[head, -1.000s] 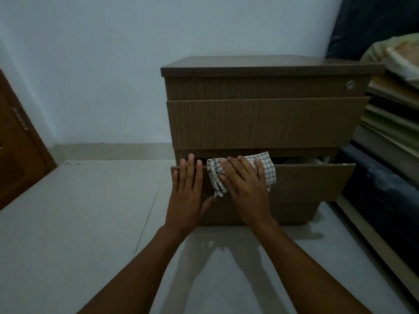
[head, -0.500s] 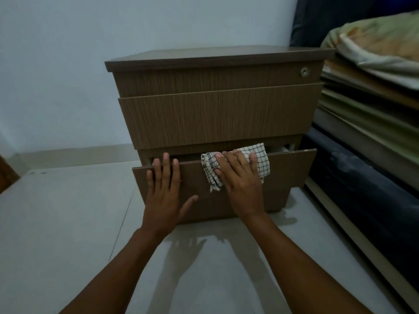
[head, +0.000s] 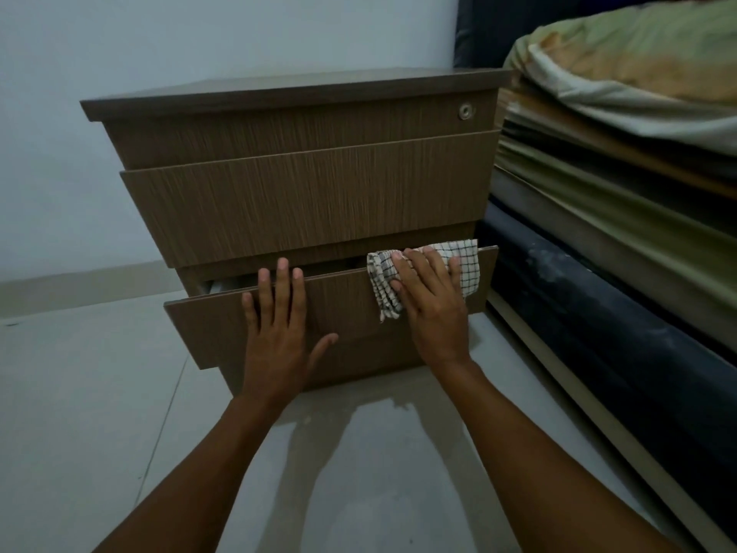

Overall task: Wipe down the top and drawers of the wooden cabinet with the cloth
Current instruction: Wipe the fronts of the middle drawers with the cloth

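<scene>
Floor (head: 79,413) pale and bare, wall behind. Stack of bedding (head: 618,161) on my right, just beside the cabinet (head: 438,221).

Cabinet is upright against the wall, three drawers. Top (head: 295,87) has nothing on it. Top drawer (head: 279,139) and middle drawer (head: 303,205) are closed. Bottom drawer (head: 211,329) is pulled part way out, front tilted toward me. Something pale shows inside at the left gap, can't tell what.

Left hand (head: 279,333) is flat on the bottom drawer front, fingers straight, tips at its top edge, thumb spread, gripping nothing. I'd say it's steadying the drawer. Right hand (head: 432,309) lies flat over the cloth (head: 466,265), fingers extended, pressing rather than clutching.

Cloth is checked, bunched, draped over the bottom drawer's top edge near its right end, one tail hanging down the front.

Lock (head: 465,111) sits at the top drawer's right corner.

Progress: wiping is on the bottom drawer's edge, right end. No streaks or dust visible, so I can't tell whether the top and upper drawers are done. My guess is late in the task. Likely left: the rest of this front, then closing the drawer.
</scene>
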